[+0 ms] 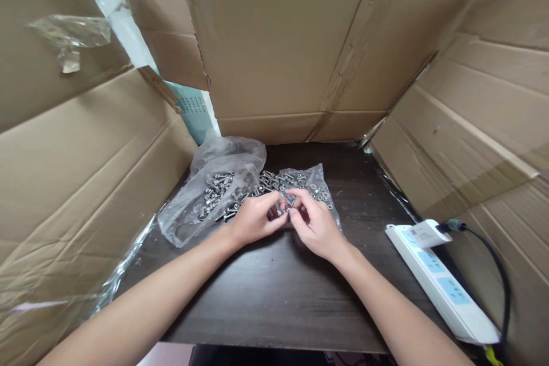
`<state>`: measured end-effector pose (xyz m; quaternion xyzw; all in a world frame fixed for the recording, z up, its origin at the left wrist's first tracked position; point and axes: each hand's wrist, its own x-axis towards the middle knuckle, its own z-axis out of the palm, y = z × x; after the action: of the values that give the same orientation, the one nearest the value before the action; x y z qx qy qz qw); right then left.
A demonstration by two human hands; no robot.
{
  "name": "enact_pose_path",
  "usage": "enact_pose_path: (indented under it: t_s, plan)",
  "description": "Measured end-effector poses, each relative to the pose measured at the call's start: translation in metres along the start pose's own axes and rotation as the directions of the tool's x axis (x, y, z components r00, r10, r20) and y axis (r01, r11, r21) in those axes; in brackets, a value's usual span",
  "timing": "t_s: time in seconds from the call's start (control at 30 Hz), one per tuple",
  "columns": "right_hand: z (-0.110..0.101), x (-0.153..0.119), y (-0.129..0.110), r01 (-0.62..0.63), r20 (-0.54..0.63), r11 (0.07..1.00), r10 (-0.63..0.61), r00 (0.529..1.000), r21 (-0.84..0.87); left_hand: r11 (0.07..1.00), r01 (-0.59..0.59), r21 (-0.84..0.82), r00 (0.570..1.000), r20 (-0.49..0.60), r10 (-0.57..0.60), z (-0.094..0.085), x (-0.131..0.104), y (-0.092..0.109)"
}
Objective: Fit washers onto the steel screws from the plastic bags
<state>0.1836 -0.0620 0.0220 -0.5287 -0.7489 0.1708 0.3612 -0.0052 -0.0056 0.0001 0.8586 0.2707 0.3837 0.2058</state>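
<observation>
My left hand (pixel 260 217) and my right hand (pixel 314 223) meet over the middle of the dark table (pixel 266 291), fingertips nearly touching. Both are pinched around small shiny metal pieces (pixel 283 213), too small to tell apart. Just beyond them, loose metal bolts (pixel 278 179) and washers (pixel 322 193) lie on a clear plastic bag (pixel 317 174). More bolts (pixel 219 186) show through and beside a crumpled clear bag (pixel 184 220) to the left of my hands.
Cardboard walls (pixel 283 40) enclose the table at the back and both sides. On the right lies a white power strip (pixel 446 283) with a white adapter (pixel 425 233) and a black cable (pixel 493 251). A light blue strip (pixel 195 111) shows through the back-left gap.
</observation>
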Motion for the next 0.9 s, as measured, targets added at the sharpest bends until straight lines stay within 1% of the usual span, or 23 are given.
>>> enact_pose_path:
  t_s: [0.13, 0.37, 0.53, 0.77, 0.9]
  plan:
    - [-0.0011, -0.0001, -0.0019, -0.041, 0.010, 0.999, 0.041, 0.999, 0.000, 0.999, -0.052, -0.001, 0.999, -0.011, 0.052, 0.0004, -0.0003, -0.0003]
    - [0.0007, -0.0013, -0.0004, 0.028, -0.045, 1.000, -0.028, 0.999, 0.005, 0.997, -0.082, -0.009, 0.997, -0.012, 0.082, -0.0011, 0.0005, 0.0004]
    - [0.0002, -0.0010, 0.0002, 0.030, -0.057, 0.999, -0.029, 0.998, 0.016, 0.997, -0.072, -0.010, 0.997, -0.023, 0.072, -0.0010, 0.0012, 0.0006]
    - [-0.0005, -0.0001, -0.0007, -0.025, 0.008, 0.999, 0.025, 1.000, 0.021, 0.998, -0.069, -0.007, 0.996, -0.054, 0.068, 0.0017, 0.0006, -0.0006]
    - [0.0007, -0.0001, 0.0000, -0.007, -0.029, 0.999, 0.008, 1.000, 0.031, 0.998, -0.066, -0.012, 0.997, -0.051, 0.065, 0.0018, 0.0004, -0.0013]
